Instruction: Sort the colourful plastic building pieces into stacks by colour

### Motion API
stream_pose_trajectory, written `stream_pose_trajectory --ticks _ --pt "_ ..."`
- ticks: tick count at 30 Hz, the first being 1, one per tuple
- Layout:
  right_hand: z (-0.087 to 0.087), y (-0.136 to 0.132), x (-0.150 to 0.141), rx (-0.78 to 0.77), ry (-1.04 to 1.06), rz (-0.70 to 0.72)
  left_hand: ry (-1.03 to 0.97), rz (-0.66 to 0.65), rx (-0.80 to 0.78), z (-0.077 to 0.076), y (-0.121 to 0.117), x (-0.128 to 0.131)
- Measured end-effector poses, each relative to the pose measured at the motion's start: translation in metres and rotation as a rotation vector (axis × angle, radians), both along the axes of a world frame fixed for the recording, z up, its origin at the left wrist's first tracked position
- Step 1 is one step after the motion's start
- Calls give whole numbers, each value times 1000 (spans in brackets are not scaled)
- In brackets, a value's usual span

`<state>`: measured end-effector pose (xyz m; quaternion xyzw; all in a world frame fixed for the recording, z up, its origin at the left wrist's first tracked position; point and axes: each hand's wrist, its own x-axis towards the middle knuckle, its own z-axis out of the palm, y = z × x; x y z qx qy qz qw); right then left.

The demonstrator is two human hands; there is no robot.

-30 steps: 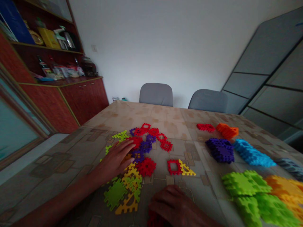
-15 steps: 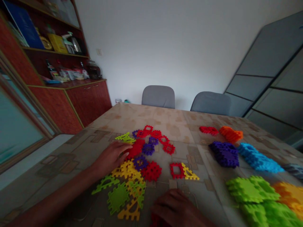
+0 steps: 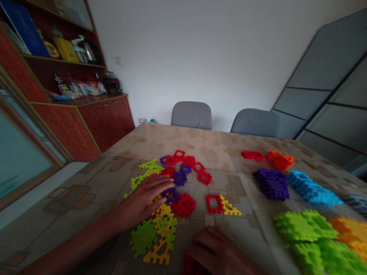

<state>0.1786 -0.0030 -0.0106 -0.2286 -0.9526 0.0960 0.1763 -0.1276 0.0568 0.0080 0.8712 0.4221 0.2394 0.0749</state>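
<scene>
Flat interlocking plastic waffle blocks lie in a loose pile on the table. My left hand point(image 3: 143, 204) rests flat and spread on the pile, its fingertips touching a purple block point(image 3: 171, 195). Lime-green pieces and a yellow piece point(image 3: 163, 211) lie partly under it. Nearby are a red waffle block point(image 3: 183, 205) and a lime-green block point(image 3: 143, 237). My right hand point(image 3: 212, 250) sits curled at the bottom edge of the view over a red block point(image 3: 191, 266), mostly hidden beneath it. A red square frame point(image 3: 214, 204) touches a yellow triangle piece point(image 3: 229, 207).
A patterned tablecloth point(image 3: 200, 147) covers the table. Stacks of purple point(image 3: 271, 184), blue point(image 3: 312, 194), lime-green point(image 3: 301, 226) and orange point(image 3: 279, 160) blocks stand at the right. Grey chairs point(image 3: 191, 115) stand beyond the far edge, and a red cabinet point(image 3: 106, 126) stands at the left.
My left hand has slid forward and right across the pile, shifting the lime-green and yellow pieces around it. My right hand has barely moved.
</scene>
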Motion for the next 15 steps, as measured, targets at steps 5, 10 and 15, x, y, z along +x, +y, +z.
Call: stream_pose_trajectory --ticks 5,10,15 --pt "-3 0 0 21 13 -13 90 -279 -136 7 -20 31" --pt "-4 0 0 26 20 -28 70 -260 -120 -1 -23 29" --pt "2 -1 -1 38 16 -43 24 -209 -95 -8 -20 29"
